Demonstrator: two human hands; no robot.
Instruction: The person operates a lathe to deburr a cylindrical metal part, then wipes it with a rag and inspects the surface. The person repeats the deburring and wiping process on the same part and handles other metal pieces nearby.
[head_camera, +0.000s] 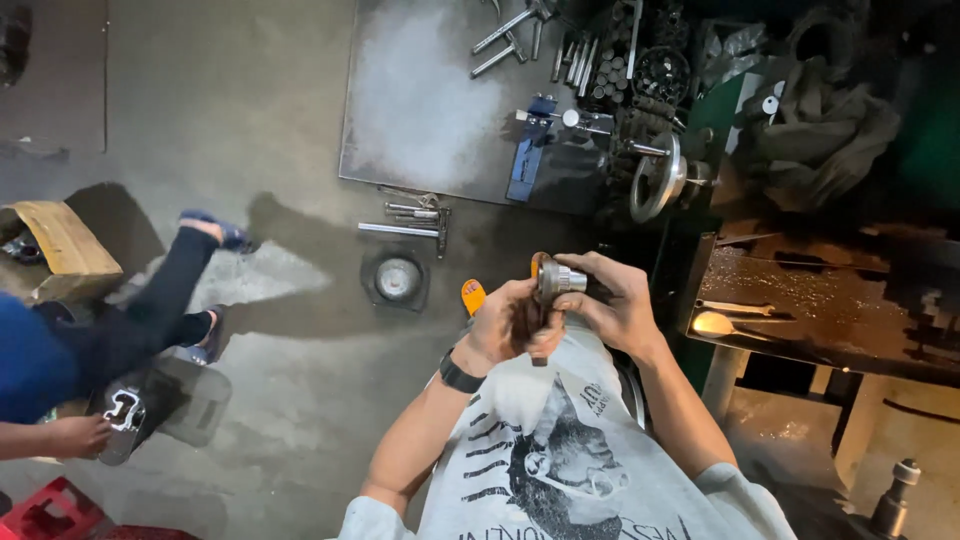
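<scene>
you hold the small metal cylinder (560, 279) up at chest height, close to your eyes, likely so both hands can work it. your left hand (505, 325) curls under it, fingers closed around its lower end; your right hand (615, 300) wraps the far side, fingers clamped on it. just beyond, a round metal disc (398, 278) lies on the concrete floor (250, 120). farther off, loose rods (410, 218), then a steel plate (420, 100) carrying tools, kept within reach. a co-worker's hand (75, 435) rests at left.

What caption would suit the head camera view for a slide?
Both hands, left hand and right hand, grip a small metal cylinder above a workshop floor.
</scene>
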